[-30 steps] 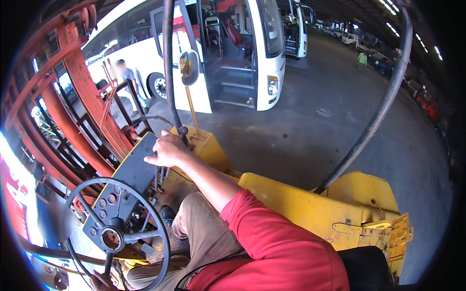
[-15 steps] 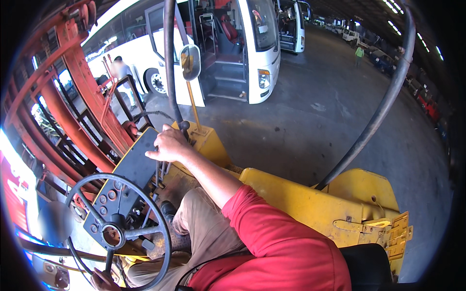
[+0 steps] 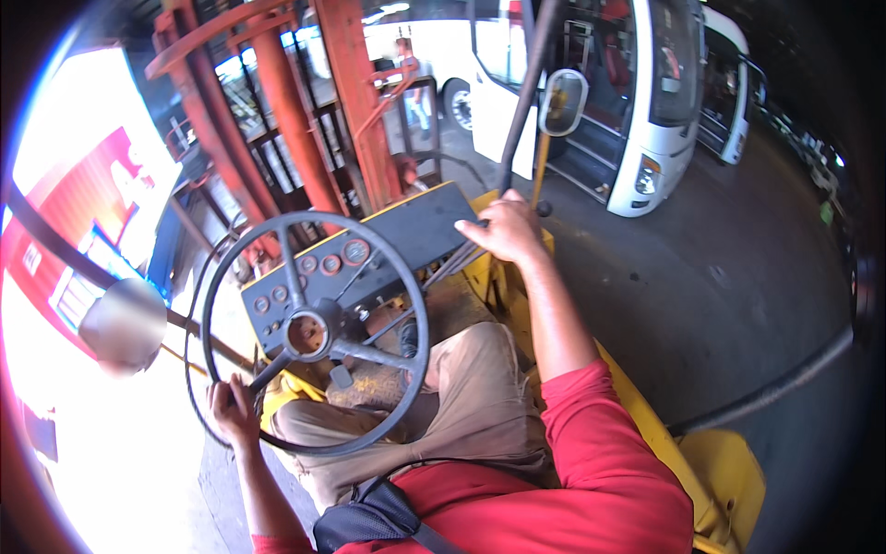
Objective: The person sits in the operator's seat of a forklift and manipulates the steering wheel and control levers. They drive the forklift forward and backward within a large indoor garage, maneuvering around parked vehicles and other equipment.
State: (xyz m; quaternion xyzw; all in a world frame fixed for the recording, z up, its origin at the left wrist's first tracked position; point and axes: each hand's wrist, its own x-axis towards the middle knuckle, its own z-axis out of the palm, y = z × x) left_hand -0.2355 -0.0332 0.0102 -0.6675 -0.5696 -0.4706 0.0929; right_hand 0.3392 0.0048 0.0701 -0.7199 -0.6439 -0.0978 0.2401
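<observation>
Clearly clenched: right hand point(image 3: 506, 227) wrapped over the control levers point(image 3: 454, 263), rods running down and back from the knuckles toward the knee; left hand point(image 3: 231, 413) gripping the steering wheel point(image 3: 314, 332) rim at its lower near edge, hub up and ahead.

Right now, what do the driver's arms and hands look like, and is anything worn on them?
Both hands are bare: no gloves, rings or watch show on the left hand or the right hand. The forearms are bare too. A red sleeve covers the right upper arm to about the elbow; only a sliver of red shows at the left arm's lower edge.
</observation>
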